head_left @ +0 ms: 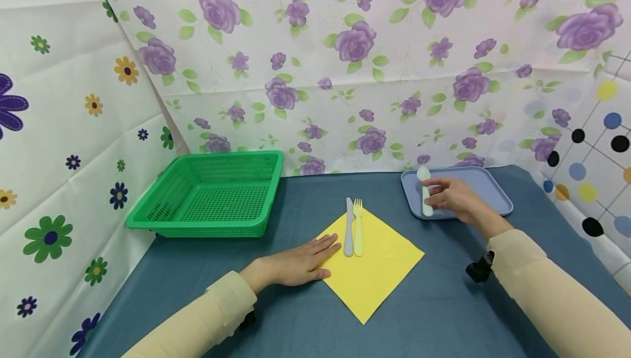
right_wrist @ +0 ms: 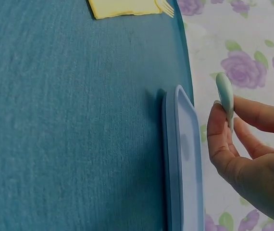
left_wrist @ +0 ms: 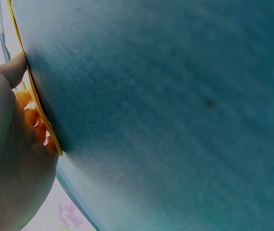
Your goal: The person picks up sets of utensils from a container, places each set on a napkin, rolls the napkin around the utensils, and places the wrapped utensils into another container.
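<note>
Spoon (head_left: 426,192) is pinched above the blue tray (head_left: 475,182).

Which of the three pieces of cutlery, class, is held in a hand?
The spoon, pinched by the right hand above the blue tray. The knife and fork lie unheld, side by side, on the yellow napkin.

Cream sleeves (head_left: 557,287) — wavy-edged cuffs (head_left: 515,251) — black devices (head_left: 479,270) at both wrists.

Your blue surface (head_left: 419,309) holds a green basket (head_left: 202,230) on your left, a yellow napkin (head_left: 370,284) in the middle and a light-blue tray (head_left: 485,189) on your right.
</note>
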Available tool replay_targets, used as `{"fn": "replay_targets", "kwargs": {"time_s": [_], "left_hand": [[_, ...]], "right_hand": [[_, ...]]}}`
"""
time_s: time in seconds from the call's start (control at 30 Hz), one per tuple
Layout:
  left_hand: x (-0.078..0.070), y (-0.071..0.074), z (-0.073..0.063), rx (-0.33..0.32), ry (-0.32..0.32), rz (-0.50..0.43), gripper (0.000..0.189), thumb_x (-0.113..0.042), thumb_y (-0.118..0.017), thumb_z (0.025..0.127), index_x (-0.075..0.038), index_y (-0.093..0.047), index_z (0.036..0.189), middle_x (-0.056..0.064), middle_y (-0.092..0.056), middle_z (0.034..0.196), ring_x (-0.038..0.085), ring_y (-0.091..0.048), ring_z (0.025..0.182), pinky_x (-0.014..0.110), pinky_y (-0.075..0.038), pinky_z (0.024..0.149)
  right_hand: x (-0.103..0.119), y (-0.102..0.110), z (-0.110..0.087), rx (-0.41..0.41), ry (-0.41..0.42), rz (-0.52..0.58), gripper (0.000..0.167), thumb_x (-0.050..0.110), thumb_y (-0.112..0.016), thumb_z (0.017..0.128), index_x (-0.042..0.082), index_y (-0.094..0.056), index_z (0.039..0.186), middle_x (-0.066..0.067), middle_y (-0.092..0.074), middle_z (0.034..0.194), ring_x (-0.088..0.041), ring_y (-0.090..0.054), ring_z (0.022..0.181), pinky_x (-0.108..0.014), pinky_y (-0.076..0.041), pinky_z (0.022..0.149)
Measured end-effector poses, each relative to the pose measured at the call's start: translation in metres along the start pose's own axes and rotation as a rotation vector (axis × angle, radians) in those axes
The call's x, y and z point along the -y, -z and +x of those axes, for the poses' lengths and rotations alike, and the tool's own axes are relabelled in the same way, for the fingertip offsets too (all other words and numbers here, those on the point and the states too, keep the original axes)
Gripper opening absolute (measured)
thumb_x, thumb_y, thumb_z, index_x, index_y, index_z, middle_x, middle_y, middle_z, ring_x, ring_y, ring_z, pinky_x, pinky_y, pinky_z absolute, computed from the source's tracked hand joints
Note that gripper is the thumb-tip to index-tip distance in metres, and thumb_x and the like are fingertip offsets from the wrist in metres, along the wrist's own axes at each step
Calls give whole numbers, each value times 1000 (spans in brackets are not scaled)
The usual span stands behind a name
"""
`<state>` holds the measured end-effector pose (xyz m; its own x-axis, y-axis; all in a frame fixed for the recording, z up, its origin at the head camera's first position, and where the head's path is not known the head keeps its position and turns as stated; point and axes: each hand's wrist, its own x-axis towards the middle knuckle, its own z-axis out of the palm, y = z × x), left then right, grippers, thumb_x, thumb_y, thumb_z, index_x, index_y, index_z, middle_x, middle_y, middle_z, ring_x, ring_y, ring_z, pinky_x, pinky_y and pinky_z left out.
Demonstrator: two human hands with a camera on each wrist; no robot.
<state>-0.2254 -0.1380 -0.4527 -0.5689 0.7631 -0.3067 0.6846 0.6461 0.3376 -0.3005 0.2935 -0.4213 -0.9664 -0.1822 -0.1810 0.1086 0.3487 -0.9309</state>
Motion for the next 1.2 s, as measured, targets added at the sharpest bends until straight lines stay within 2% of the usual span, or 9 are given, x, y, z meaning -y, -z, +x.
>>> {"fn": "replay_targets", "kwargs": {"time_s": [0.27,0.5,0.67,0.97,1.2], "left_hand": [[0,1,0,-7,-6,2,69,-48,-39,112,-24,-9,169,-5,3,176,13,3,160,40,-12,129],[0,0,0,-5,2,1,69,-49,-38,112,-25,-8,169,-6,3,175,13,3,160,41,-13,129],[0,0,0,-5,1,-3,69,-50,-38,112,-25,-8,169,-6,3,175,12,3,160,41,-13,129],[0,0,1,-8,2,2,69,-50,-38,112,-25,-8,169,-6,3,175,12,3,160,40,-12,129],[-1,0,0,-6,8,-5,69,-50,-38,112,-25,-9,169,-7,2,175,12,2,160,41,-14,129]], "right_hand": [[3,-7,1,21,3,2,65,6,-70,100,-6,-39,156,-21,-51,127,-18,-61,96,-34,-59,86],[9,-14,1,20,-15,25,65,6,-71,99,-6,-41,155,-19,-51,123,-20,-60,95,-38,-59,90],[11,-20,1,31,-6,32,65,4,-71,99,-6,-40,155,-18,-52,121,-22,-59,95,-38,-59,88],[19,-38,1,67,17,32,64,6,-71,99,-5,-41,155,-21,-51,126,-23,-59,97,-38,-57,90],[21,-46,-1,84,28,40,61,4,-69,99,-6,-43,153,-23,-50,127,-24,-58,97,-46,-56,96]]}}
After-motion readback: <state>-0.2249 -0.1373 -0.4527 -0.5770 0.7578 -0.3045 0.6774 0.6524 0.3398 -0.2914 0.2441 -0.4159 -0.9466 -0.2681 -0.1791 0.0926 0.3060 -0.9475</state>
